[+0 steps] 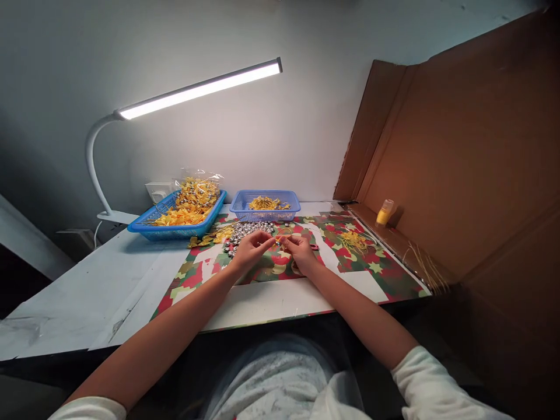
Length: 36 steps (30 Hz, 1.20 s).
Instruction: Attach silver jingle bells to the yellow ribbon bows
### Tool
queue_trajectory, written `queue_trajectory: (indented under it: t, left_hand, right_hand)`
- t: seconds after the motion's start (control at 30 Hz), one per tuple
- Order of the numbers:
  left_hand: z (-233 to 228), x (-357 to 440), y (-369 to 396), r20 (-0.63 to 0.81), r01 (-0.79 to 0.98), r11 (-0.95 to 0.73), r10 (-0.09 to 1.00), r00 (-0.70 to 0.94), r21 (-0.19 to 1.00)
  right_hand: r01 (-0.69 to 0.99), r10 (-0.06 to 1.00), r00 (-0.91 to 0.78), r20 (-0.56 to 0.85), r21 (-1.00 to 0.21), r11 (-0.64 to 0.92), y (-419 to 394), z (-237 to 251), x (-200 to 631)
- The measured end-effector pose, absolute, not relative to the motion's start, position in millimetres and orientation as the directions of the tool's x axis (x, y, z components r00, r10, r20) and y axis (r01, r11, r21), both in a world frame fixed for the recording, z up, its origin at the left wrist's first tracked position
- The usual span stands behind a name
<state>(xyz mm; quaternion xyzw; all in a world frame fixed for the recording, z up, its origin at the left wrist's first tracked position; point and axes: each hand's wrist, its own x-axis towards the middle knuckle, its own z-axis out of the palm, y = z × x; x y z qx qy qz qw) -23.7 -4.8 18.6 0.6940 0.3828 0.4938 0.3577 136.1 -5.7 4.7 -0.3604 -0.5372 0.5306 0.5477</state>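
Note:
My left hand (254, 246) and my right hand (300, 251) meet above the patterned table cover, fingertips pinched together. Between them is a thin yellow cord (284, 231), its loop rising over the right fingers. A small shiny bit shows at the fingertips, too small to name. Just behind my left hand lies a pile of silver bells (254, 229), with yellow ribbon pieces (224, 234) to its left. A red-edged object (314, 247), partly hidden, sits beside my right hand.
At the back left, a blue basket (175, 234) holds yellow ribbon pieces with bells. A second basket (265, 216) contains yellow cords. More loose cords (355, 241) lie right, near a small yellow-filled bottle (384, 214). A lit lamp (201, 88) arches overhead; cardboard (459, 146) walls the right side.

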Motion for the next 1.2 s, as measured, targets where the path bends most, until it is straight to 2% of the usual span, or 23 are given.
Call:
queue_trajectory:
  t: [0.07, 0.13, 0.2, 0.27, 0.37, 0.43, 0.6, 0.77, 0.87, 0.93, 1.0, 1.07, 1.13, 1.2]
  left_hand:
    - [16.5, -24.1, -2.5, 0.369, 0.123, -0.409, 0.893, 0.259, 0.904]
    - [14.1, -24.4, 0.0, 0.363, 0.093, -0.392, 0.902, 0.233, 0.915]
    - [11.8, -25.2, 2.4, 0.367, 0.094, -0.389, 0.910, 0.190, 0.916]
    - [10.4, -26.1, 3.8, 0.386, 0.126, -0.409, 0.906, 0.173, 0.904]
    - [11.0, -26.3, 2.8, 0.440, 0.204, -0.476, 0.876, 0.199, 0.855]
    - [12.7, -25.7, 0.9, 0.458, 0.236, -0.505, 0.859, 0.228, 0.830]
    - [14.6, -25.5, -0.5, 0.452, 0.234, -0.516, 0.848, 0.278, 0.824]
    - [11.6, -26.2, 3.4, 0.432, 0.171, -0.502, 0.840, 0.327, 0.848]
    - [10.2, -25.0, 5.1, 0.419, 0.130, -0.479, 0.848, 0.324, 0.868]
    - [9.4, -24.4, 5.7, 0.416, 0.112, -0.468, 0.854, 0.313, 0.877]
    - [9.0, -24.6, 5.5, 0.413, 0.107, -0.459, 0.861, 0.296, 0.882]
    - [9.0, -25.3, 4.4, 0.416, 0.142, -0.463, 0.869, 0.269, 0.875]
    - [9.4, -25.8, 2.5, 0.440, 0.227, -0.490, 0.866, 0.237, 0.842]
    - [10.0, -25.7, 0.3, 0.476, 0.319, -0.525, 0.851, 0.222, 0.789]
  right_hand:
    - [-0.218, 0.976, -0.153, 0.154, -0.969, 0.119, -3.1, 4.2, 137.3]
    - [-0.227, 0.984, -0.067, 0.167, -0.963, 0.148, -1.7, 4.2, 139.2]
    - [-0.170, 0.957, 0.108, 0.270, -0.943, 0.286, -2.4, 5.2, 141.7]
    - [-0.023, 0.893, 0.181, 0.412, -0.906, 0.423, -5.3, 6.9, 143.8]
    - [0.176, 0.853, 0.050, 0.520, -0.845, 0.505, -9.9, 8.2, 144.5]
    - [0.196, 0.864, -0.001, 0.503, -0.847, 0.494, -10.3, 7.7, 143.6]
    - [-0.062, 0.957, -0.088, 0.278, -0.960, 0.273, -5.4, 6.5, 143.6]
    - [-0.252, 0.966, -0.254, 0.040, -0.967, -0.026, -5.2, 10.5, 148.3]
    - [-0.340, 0.925, -0.380, -0.008, -0.929, -0.147, -5.7, 11.2, 150.6]
    - [-0.340, 0.908, -0.418, -0.004, -0.927, -0.161, -5.7, 10.1, 150.9]
    - [-0.277, 0.952, -0.304, 0.045, -0.960, -0.043, -6.6, 9.1, 150.3]
    - [-0.097, 0.969, -0.063, 0.240, -0.967, 0.234, -9.3, 8.9, 149.6]
    - [0.177, 0.841, 0.047, 0.539, -0.833, 0.524, -13.0, 9.3, 149.0]
    - [0.385, 0.677, -0.058, 0.734, -0.609, 0.693, -15.8, 8.9, 148.5]
